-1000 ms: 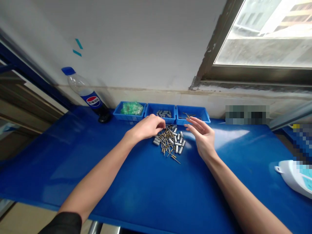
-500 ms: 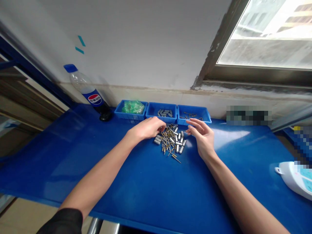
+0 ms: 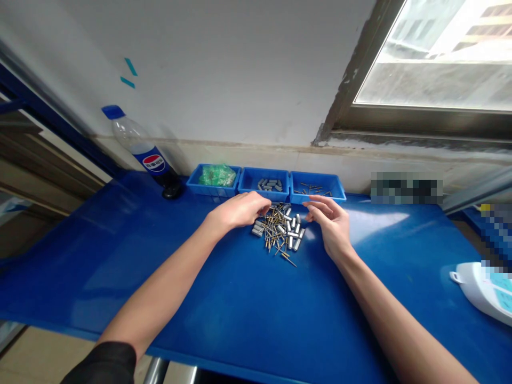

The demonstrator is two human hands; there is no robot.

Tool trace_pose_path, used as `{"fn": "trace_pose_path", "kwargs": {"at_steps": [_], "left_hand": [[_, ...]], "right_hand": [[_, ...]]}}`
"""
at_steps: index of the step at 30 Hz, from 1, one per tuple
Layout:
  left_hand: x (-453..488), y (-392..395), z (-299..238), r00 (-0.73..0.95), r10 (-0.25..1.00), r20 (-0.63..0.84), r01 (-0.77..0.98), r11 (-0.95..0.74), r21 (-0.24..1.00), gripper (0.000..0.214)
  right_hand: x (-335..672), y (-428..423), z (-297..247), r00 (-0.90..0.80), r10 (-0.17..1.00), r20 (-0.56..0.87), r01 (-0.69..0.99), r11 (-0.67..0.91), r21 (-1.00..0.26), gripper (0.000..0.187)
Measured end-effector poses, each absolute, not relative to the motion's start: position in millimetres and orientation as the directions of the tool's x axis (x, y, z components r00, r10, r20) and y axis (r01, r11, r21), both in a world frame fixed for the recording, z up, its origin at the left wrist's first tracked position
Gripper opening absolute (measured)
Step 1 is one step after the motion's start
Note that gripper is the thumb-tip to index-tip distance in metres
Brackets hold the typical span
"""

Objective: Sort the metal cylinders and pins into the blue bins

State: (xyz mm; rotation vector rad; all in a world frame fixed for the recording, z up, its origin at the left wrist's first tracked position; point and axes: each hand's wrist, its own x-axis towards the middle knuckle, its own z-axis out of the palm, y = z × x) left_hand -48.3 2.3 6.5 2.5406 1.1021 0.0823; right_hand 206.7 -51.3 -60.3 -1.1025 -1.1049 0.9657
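A mixed pile of thin brass-coloured pins with grey shanks (image 3: 273, 226) and short silver metal pieces (image 3: 290, 242) lies on the blue table (image 3: 240, 298). At its upper left edge is my left hand (image 3: 244, 209), palm down, fingers curled together. Its fingertips are partly hidden, and whatever they pinch cannot be made out. Just right of the pile hovers my right hand (image 3: 332, 216), thumb and fingers bent but apart, with nothing visible between them. Behind the pile, the middle blue bin (image 3: 264, 195) contains silver pieces, and the right blue bin (image 3: 318, 198) contains several pins.
A left blue bin (image 3: 212, 189) holds a green plastic bag (image 3: 218, 175). Left of it stands a cola bottle (image 3: 154, 160) with dark liquid at the bottom. A white plastic object (image 3: 476, 290) lies at the right edge. The wall (image 3: 240, 80) and window rise behind the table.
The view has shifted very slightly. My right hand's fingers have drawn a little closer together, while my left hand stays at the pile's edge. The pile looks the same.
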Motion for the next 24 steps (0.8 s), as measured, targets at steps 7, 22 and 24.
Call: {"fn": "trace_pose_path", "kwargs": {"at_steps": [7,22,24], "left_hand": [[-44,-1,26,0.715,0.694,0.084,0.574,-0.652,0.495,0.019],[-14,-13,16,0.634,0.732,0.25,0.293,-0.526,0.798,0.012],[-15,-13,17,0.644,0.728,0.233,0.327,-0.537,0.777,0.013]], "right_hand": [[202,-55,-54,0.162,0.967,0.199,0.008,0.2,-0.98,0.029],[198,-58,-56,-0.018,0.997,0.069,-0.132,0.067,-0.989,0.029],[197,-58,-56,-0.022,0.997,0.073,-0.123,0.07,-0.99,0.028]]}}
